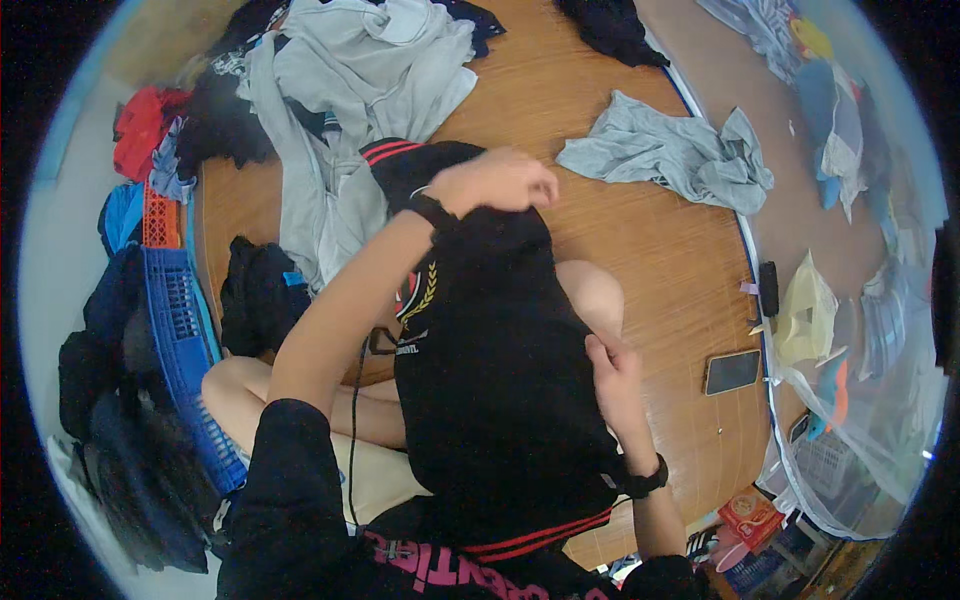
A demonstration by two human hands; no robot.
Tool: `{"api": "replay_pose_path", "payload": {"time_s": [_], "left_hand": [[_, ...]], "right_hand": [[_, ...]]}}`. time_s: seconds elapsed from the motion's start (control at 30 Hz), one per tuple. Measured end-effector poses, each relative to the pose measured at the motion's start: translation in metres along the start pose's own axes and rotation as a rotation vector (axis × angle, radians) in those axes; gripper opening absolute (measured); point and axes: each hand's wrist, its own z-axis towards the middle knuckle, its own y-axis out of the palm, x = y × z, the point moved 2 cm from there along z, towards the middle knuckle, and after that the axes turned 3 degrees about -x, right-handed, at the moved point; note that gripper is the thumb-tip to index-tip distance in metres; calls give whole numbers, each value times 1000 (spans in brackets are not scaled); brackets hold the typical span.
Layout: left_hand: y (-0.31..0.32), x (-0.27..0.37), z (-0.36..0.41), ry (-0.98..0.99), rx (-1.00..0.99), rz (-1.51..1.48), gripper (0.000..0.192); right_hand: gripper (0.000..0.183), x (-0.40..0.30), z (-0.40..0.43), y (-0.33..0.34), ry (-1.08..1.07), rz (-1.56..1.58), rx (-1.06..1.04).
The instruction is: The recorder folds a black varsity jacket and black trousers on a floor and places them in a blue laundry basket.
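A black knit garment (495,352) with red stripe bands lies over my lap and reaches onto the wooden floor. It bears a printed emblem with a yellow wreath, partly hidden by my left forearm. Above its far part is my left hand (499,180), slightly blurred, with curled fingers; whether it grips the cloth is unclear. My right hand (619,382) holds the garment's right edge, thumb along the border. A dark band circles each wrist. Beyond my left arm, a light grey sweatshirt (337,142) lies spread, touching the black garment's far end.
A grey-green cloth (667,154) lies crumpled at the right. A smartphone (733,373) rests near the mat's white edge. Blue plastic crates (176,322) with dark clothes beside them stand left. A bundled black cloth (259,296) sits by my knee. A thin black cord (354,442) hangs in front.
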Motion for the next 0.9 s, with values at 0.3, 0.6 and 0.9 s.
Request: {"api": "replay_pose_path", "payload": {"time_s": [0.3,0.6,0.9], "left_hand": [[-51,-77,-110,-950,435,225,46],[18,-39,-220,-917,179,-91,41],[74,-3,-183,-695,442,-329,39]], "right_hand": [[36,-10,-1,-34,-46,-63,-271],[41,-16,120,-94,-8,-27,-351],[55,-74,205,27,-138,-62,-459]]}}
